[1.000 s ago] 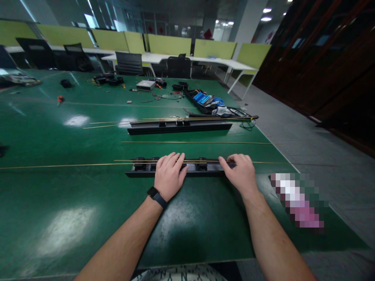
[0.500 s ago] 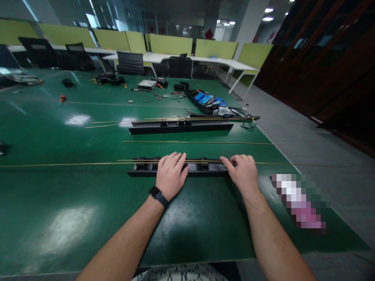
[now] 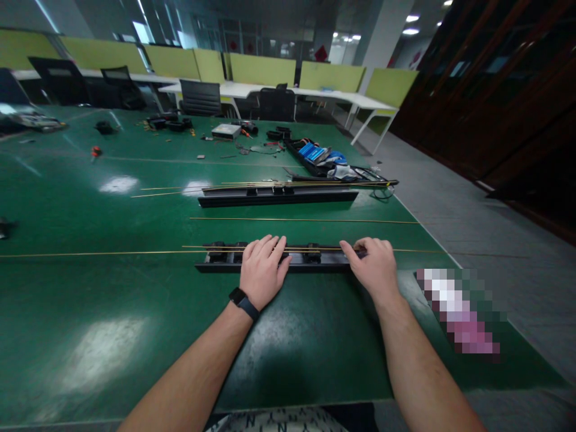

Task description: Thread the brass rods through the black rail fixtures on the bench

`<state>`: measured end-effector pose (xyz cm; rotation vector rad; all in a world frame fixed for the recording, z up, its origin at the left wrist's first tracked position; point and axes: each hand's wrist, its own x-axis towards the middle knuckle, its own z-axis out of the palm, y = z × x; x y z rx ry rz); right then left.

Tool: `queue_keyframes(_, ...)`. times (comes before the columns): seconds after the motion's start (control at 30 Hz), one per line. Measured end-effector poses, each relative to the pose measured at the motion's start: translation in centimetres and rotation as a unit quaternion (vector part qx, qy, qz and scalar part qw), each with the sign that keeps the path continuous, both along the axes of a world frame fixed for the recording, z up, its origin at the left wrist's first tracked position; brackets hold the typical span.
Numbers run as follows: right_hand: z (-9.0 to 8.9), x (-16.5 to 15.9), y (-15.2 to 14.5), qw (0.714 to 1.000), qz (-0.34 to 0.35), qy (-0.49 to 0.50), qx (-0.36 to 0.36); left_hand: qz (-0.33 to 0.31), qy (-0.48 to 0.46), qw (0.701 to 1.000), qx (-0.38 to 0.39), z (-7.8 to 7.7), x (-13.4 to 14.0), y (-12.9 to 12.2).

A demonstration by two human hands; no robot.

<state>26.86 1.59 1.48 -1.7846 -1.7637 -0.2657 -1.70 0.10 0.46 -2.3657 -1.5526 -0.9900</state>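
A long black rail [image 3: 335, 259] with dark blocks [image 3: 312, 252] inside its channel lies on the green table in front of me. Thin brass-coloured rods [image 3: 135, 252] run lengthwise through it, past both its ends. My left hand [image 3: 264, 264] rests flat across the rail's middle, fingers stretched over the rods and hiding part of them. At the rail's right end, my right hand [image 3: 373, 261] has its fingers curled round a rod, the thumb pointing left; the exact contact is hidden. A separate rod [image 3: 292, 219] lies just beyond.
A second black rail [image 3: 279, 197] with rods on it lies farther back. Behind it are a black tray [image 3: 301, 157] with blue items, a grey box [image 3: 225, 131] and scattered small parts. A pixelated object [image 3: 459, 309] lies near the table's right edge.
The left end of one rod in the near rail has shifted slightly right. Both hands stay in almost the same place.
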Motion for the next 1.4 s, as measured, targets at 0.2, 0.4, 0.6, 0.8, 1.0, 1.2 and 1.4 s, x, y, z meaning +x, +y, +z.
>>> queue_keyframes(0.2,-0.5,0.2,0.2,1.0,0.022,-0.01,0.016,-0.001,0.002,1.0,-0.005,-0.1,0.0,0.0)
queue_keyframes(0.4,-1.1,1.0,0.7,1.0,0.002,-0.03,0.005,0.001,0.004,1.0,-0.002,0.0,0.0,0.0)
queue_keyframes(0.6,-0.8,0.6,0.4,1.0,-0.001,-0.015,0.012,0.002,0.004,1.0,0.002,-0.1,0.0,0.1)
queue_keyframes(0.8,-0.7,0.2,0.1,0.999,0.027,-0.004,0.018,0.002,0.004,1.0,0.006,0.0,0.1,0.0)
queue_keyframes(1.0,-1.1,0.7,0.5,0.999,-0.001,-0.034,0.009,0.0,0.001,1.0,0.002,-0.1,0.0,0.1)
queue_keyframes(1.2,-1.1,1.1,0.6,0.999,-0.025,-0.042,-0.003,0.002,0.005,1.0,0.0,-0.1,0.1,0.1)
queue_keyframes(1.4,-0.5,0.5,0.3,1.0,0.001,0.01,0.011,0.002,0.003,1.0,-0.003,0.0,0.0,0.0)
